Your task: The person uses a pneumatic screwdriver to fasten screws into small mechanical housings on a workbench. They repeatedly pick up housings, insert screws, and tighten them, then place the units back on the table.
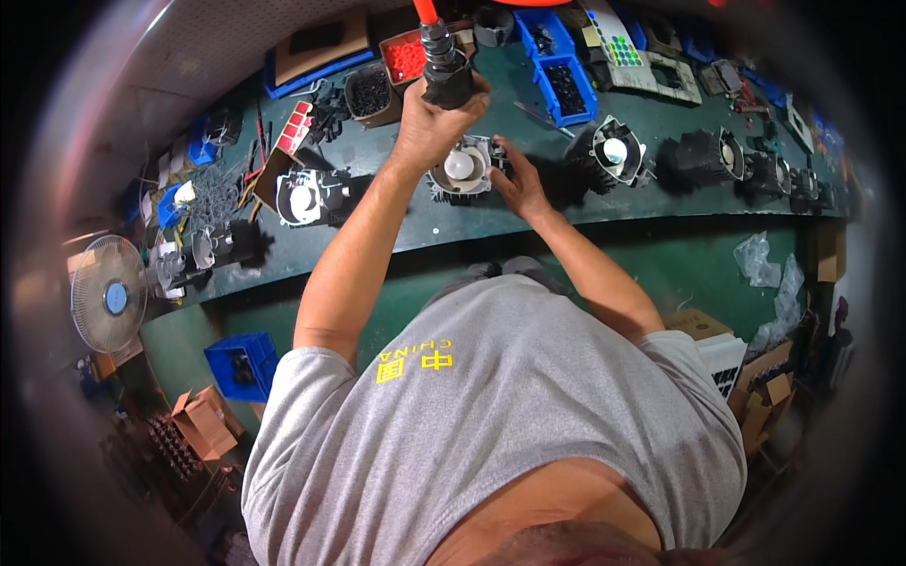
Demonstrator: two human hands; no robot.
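A finned metal housing [441, 181] with a round white part [460, 166] in its middle sits on the bench in front of me. My left hand [440, 121] is closed round a dark air-powered driver [447, 79], held just above and behind the housing. An orange hose [426, 11] runs up from the driver's metal fitting. The driver's lower end is hidden by my left hand. My right hand [525, 191] grips the housing's right side, thumb at the front and fingers reaching behind.
Similar housings stand left [300, 202] and right [618, 151] on the green bench [415, 236]. Behind are blue bins [566, 91] of black parts, a box of red pieces [404, 58] and a box of dark pieces [370, 96]. A fan [109, 294] stands at the left.
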